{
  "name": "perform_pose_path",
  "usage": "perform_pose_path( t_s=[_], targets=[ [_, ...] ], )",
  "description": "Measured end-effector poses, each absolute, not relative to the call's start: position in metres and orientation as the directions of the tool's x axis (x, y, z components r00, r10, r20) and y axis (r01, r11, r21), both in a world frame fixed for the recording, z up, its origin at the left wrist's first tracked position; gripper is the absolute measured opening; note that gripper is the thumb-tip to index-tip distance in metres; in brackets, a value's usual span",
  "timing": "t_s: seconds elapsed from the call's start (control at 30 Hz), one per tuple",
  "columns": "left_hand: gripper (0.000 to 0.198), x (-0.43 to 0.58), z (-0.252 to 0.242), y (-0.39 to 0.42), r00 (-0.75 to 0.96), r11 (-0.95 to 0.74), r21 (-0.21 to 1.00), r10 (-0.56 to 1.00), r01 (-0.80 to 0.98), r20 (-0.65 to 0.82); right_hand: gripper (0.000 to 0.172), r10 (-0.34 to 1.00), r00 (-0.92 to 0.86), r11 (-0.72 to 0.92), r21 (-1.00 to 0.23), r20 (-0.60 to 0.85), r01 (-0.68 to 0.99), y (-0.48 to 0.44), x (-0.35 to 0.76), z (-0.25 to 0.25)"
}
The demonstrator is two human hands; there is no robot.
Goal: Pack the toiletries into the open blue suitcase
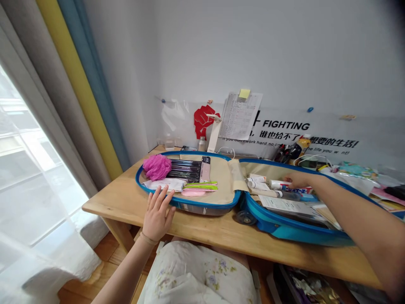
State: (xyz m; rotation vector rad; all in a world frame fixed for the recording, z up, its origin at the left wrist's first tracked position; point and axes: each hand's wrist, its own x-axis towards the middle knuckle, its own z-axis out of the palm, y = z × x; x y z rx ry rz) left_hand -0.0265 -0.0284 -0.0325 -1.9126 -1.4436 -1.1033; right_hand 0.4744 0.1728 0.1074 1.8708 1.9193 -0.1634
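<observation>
An open blue suitcase (190,206) lies spread on the wooden table. My left hand (158,214) is open, fingers spread, at the front rim of its left half, by a white packet (167,184). In that half are a pink bath puff (157,167), a pack of dark toothbrushes (186,169), green strips (204,185) and a pink item (193,193). My right hand (295,180) reaches into the right half, fingers curled down onto a toothpaste tube (279,185). Around it lie white-capped tubes (257,185), a beige tube (267,193) and a printed white box (284,205).
Behind the suitcase stand a white desk lamp (214,134), a metal bottle (201,144) and a yellow-labelled bottle (300,147). Bags and papers (357,171) crowd the right side. A curtain (79,84) hangs left. An open container (303,283) with clutter sits under the table.
</observation>
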Motion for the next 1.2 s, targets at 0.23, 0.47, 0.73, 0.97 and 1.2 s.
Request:
perform_pose_path(
  t_s=[0.23,0.47,0.73,0.97,1.2],
  targets=[
    [0.054,-0.026,-0.033,-0.028,0.102,-0.326,0.099,0.546,0.94,0.831,0.026,0.991,0.053,-0.053,0.004,-0.125,0.999,0.152,0.456,0.181],
    [0.052,-0.026,-0.031,-0.028,0.107,-0.324,0.091,0.543,0.942,0.833,0.043,0.941,-0.331,0.313,-0.183,-0.076,0.932,0.139,0.301,0.206],
    [0.049,-0.024,-0.03,-0.03,0.103,-0.321,0.094,0.548,0.942,0.83,0.028,0.753,-0.637,0.64,-0.042,-0.165,0.767,0.133,0.128,0.135],
    [0.051,-0.025,-0.031,-0.029,0.097,-0.321,0.107,0.561,0.941,0.822,0.035,0.727,-0.671,0.679,0.008,-0.148,0.734,0.14,0.097,0.108],
    [0.051,-0.025,-0.032,-0.028,0.101,-0.318,0.098,0.556,0.943,0.825,0.035,0.696,-0.699,0.705,-0.027,-0.164,0.708,0.142,0.097,0.101]
  ],
)
